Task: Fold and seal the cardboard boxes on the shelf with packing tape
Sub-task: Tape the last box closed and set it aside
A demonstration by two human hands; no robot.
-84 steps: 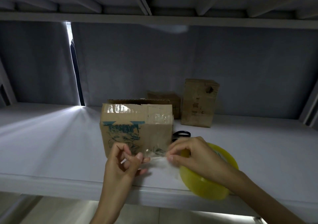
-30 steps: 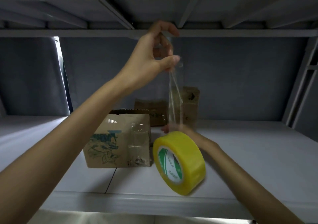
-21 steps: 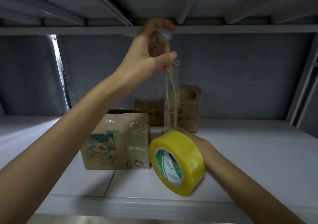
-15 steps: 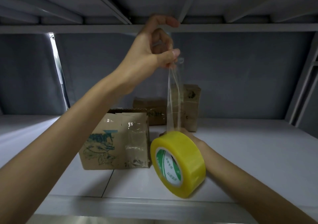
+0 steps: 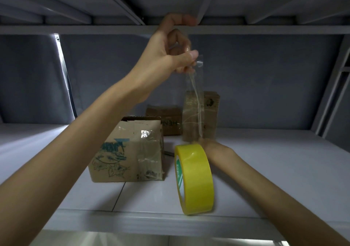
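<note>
A yellow tape roll (image 5: 195, 177) stands on edge over the white shelf (image 5: 265, 170). My right hand (image 5: 206, 144) is mostly hidden behind the roll and holds it. Raised near the upper shelf, my left hand (image 5: 174, 50) pinches the free end of a clear tape strip (image 5: 194, 102) that runs down to the roll. A taped cardboard box (image 5: 130, 151) with a blue drawing sits just left of the roll.
Two more cardboard boxes stand at the back: a low one (image 5: 164, 119) and a tall upright one (image 5: 208, 113). A dark object, partly hidden, lies between the front box and the roll. The upper shelf's beam (image 5: 75, 29) runs close above my left hand.
Since the earliest frame my left hand has lifted the tape end from shelf level up toward the upper shelf, drawing out a long strip. In the last second the roll has turned more edge-on.
</note>
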